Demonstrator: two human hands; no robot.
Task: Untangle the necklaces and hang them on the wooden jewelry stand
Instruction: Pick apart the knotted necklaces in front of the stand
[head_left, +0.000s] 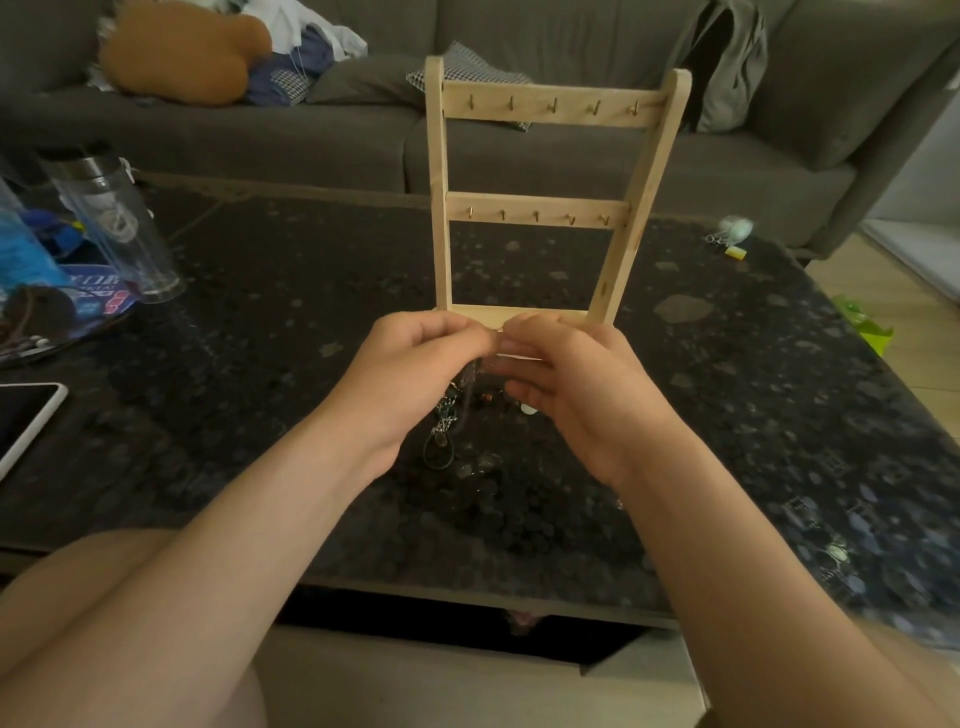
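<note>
A: Where are the necklaces (445, 415) now?

B: They are one tangled bunch in front of the person, between the two hands. The upper part is held up in the air. The lower part hangs down and reaches the dark speckled table (727, 415), where a dark oval pendant (439, 453) lies flat.

A: How do the hands hold them?

B: The left hand (410, 379) and the right hand (582, 400) are raised close together, with the fingertips almost touching. Each hand pinches the thin chain between the thumb and the bent fingers. The pinched part is blurred, so I cannot tell which strand each hand has.

A: And the wooden jewelry stand (550, 106)?

B: It stands upright on the table just behind the hands, and its base is partly hidden by them. It has two crossbars, each with a row of small brass hooks (554, 105).

A: What else is there?

B: A clear bottle (119, 223) stands at the left of the table, and a tablet (26, 421) with a white frame lies at the left edge. Behind the table is a grey sofa (260, 140) with an orange cushion (182, 52) on it.
</note>
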